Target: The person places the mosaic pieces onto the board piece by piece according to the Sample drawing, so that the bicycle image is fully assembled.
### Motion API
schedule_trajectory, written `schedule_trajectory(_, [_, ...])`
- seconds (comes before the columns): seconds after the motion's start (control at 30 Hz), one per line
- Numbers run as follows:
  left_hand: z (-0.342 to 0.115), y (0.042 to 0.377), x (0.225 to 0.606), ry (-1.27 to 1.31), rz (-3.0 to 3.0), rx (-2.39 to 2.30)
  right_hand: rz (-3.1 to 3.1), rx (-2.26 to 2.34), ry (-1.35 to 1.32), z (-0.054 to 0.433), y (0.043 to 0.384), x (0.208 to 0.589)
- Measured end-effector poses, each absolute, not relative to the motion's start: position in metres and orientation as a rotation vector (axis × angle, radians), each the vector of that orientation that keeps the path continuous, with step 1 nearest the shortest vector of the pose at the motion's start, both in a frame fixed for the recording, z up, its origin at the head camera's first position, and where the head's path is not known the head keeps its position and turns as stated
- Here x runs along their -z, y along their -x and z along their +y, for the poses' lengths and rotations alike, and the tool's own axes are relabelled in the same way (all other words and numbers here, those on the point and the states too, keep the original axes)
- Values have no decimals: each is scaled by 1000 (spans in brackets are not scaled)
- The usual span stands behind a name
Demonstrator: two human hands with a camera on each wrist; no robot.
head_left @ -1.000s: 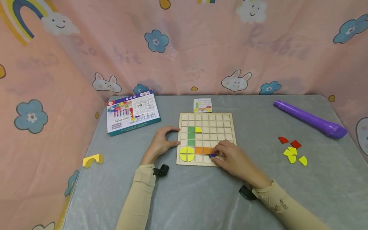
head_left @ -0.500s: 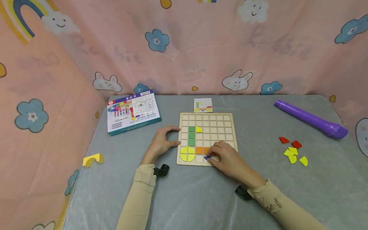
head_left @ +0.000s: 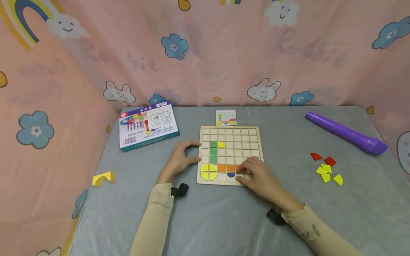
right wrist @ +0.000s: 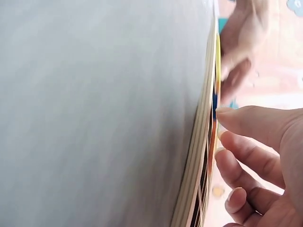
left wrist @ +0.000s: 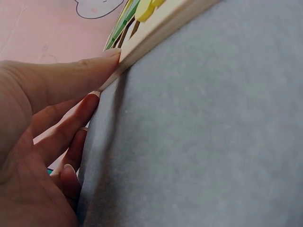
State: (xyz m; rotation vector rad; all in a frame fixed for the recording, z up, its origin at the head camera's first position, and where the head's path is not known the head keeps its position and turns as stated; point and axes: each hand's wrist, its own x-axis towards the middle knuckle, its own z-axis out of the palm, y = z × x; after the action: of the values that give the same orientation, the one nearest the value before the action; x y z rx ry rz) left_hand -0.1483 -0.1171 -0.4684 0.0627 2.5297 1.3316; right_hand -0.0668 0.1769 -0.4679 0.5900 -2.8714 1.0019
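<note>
My parted right hand [head_left: 260, 180] is empty, the blue half-disc [head_left: 231, 175] just left apparently placed. Next likely: a red piece [head_left: 330, 161], rightward.

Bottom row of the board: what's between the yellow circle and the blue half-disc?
One bare cell separates the yellow circle from the blue half-disc, per the head view.

Purple tube [head_left: 346, 132] — yellow arch block [head_left: 104, 175]
</note>
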Motion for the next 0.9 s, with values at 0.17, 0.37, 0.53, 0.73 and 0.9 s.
schedule_trajectory(0.17, [-117,148,469,-63,2530,-1330,-2931,-1039,-441,208,61,467])
schedule_trajectory(0.37, [-117,148,470,-76,2553,-1320,-2933,-1039,-372,245,53,469])
schedule_trajectory(0.53, [-116,148,471,-80,2560,-1308,-2898,-945,-310,277,47,474])
schedule_trajectory(0.73, [-116,147,471,-61,2548,-1322,-2854,-823,-202,318,37,474])
schedule_trajectory(0.9, [-117,147,470,-70,2545,-1324,-2821,-792,-134,347,29,475])
